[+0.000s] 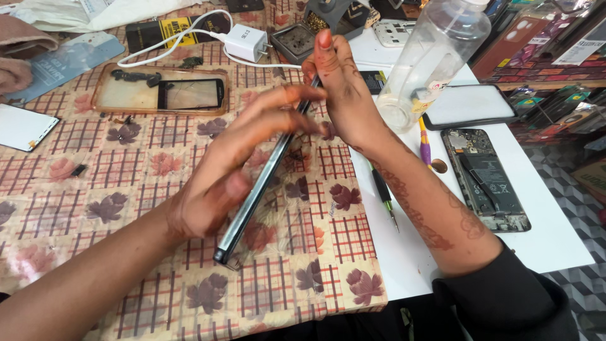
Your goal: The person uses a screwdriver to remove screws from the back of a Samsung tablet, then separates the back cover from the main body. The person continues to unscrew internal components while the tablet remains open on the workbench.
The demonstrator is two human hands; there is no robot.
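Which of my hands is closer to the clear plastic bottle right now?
Right. The right hand is up beside the clear plastic bottle, just to its left, pinching the phone's top end. The left hand grips the phone lower down, farther away.

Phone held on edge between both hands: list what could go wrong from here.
1. The phone is pinched edge-on by the left hand and right hand above the table; a slip could drop it.
2. The right forearm lies beside the clear plastic bottle; a sideways move might tip it.
3. The opened phone lies exposed near the table's edge.
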